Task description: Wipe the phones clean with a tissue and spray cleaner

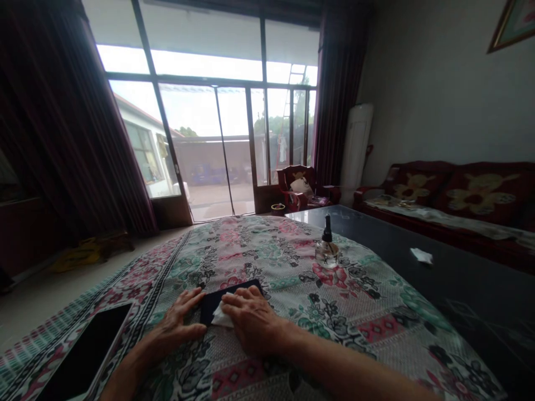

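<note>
A dark blue, flat rectangular object (pixel 211 305) lies on the flowered cloth; its exact kind does not show. My right hand (pixel 253 317) presses a folded white tissue (pixel 222 316) down onto it, fingers closed over the tissue. Part of the tissue and of the dark surface is hidden beneath that hand. At the object's left edge rests my left hand (pixel 179 320), thumb and fingers stretched apart, the tips touching or very near the edge. A clear glass bottle (pixel 327 253) with a black pump top stands upright beyond my right hand.
A patterned cloth (pixel 288 278) covers the near surface. At lower left lies a black-screened tablet (pixel 86 351). To the right is a dark glossy table (pixel 376 245) with a crumpled white tissue (pixel 421 255). A wooden sofa (pixel 443 186) and armchair (pixel 296 186) stand farther back.
</note>
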`<state>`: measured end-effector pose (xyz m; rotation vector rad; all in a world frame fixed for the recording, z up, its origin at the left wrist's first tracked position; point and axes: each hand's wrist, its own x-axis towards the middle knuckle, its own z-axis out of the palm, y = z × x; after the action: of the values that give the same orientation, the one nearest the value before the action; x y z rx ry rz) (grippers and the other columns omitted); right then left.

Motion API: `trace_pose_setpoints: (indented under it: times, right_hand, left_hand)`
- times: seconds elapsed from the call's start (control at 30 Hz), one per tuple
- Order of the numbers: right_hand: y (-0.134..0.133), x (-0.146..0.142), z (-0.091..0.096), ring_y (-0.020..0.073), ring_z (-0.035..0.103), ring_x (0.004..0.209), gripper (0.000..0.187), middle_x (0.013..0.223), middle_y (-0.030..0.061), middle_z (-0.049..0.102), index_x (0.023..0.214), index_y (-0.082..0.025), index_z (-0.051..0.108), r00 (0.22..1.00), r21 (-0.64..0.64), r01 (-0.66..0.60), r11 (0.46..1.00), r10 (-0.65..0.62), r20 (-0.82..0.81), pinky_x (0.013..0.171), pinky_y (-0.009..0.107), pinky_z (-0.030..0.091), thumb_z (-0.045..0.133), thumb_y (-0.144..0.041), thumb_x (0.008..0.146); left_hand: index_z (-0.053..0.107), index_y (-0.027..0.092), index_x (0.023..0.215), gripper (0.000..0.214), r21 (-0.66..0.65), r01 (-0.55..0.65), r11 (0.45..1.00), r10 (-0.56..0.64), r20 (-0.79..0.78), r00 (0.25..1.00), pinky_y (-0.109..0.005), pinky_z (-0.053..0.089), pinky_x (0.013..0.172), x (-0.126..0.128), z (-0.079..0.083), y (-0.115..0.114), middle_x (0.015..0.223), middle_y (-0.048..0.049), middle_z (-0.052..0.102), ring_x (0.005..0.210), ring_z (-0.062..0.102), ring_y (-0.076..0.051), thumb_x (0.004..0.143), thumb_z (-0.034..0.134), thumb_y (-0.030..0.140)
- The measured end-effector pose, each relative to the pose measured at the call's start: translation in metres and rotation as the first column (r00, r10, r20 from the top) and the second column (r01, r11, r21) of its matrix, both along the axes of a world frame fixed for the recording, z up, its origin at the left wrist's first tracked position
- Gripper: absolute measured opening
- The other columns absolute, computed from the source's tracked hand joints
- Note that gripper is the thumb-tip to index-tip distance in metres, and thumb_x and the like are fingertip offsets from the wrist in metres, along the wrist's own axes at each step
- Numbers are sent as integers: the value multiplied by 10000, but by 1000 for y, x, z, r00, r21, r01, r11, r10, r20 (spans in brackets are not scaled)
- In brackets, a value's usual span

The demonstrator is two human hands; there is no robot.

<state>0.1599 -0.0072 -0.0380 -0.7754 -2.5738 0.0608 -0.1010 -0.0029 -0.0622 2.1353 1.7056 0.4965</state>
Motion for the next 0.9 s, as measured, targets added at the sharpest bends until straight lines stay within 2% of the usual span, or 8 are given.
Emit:
trace_pose_setpoints:
  times: [0.23,0.37,0.47,0.7,0.9]
  right_hand:
    - [19,36,-9,208,505,1065,303,1240,19,601,1095,-225,613,995,-20,66,998,-67,-79,965,361,325,511,-171,815]
    - [25,43,-13,203,499,1101,331,1228,36,607,1100,-215,623,978,-27,178,984,-180,-107,1003,367,308,498,-137,804]
    - [23,43,-12,211,488,1133,327,1252,59,591,1112,-193,617,974,-12,209,978,-209,-85,1027,377,293,475,-147,820]
    - [14,30,-2,246,402,1257,393,1376,93,485,1273,-179,499,993,1,113,994,-113,37,1089,442,212,442,-277,896]
    - [21,2,4,242,415,1248,386,1387,92,473,1271,-161,487,998,23,-12,1000,10,64,1077,428,244,437,-265,902]
  left_hand:
    - [451,185,1375,789,-36,-22,999,23,25,999,-490,164,1143,3,3,-1,1516,-78,288,1412,112,-344,680,696,465]
    - [434,184,1386,778,-47,-27,999,28,31,999,-476,158,1146,4,5,-2,1527,-73,260,1420,100,-321,697,672,457]
    - [436,188,1385,778,-36,-15,999,16,26,1000,-461,155,1151,3,4,-1,1526,-68,266,1422,103,-313,697,668,470]
    - [437,248,1382,779,-27,-9,1000,9,15,1000,-469,165,1148,-2,-3,4,1521,-40,288,1420,116,-313,691,677,513]
    - [444,252,1376,789,7,16,1000,-16,9,1000,-467,177,1145,-8,-12,9,1519,-48,295,1418,137,-311,684,680,550]
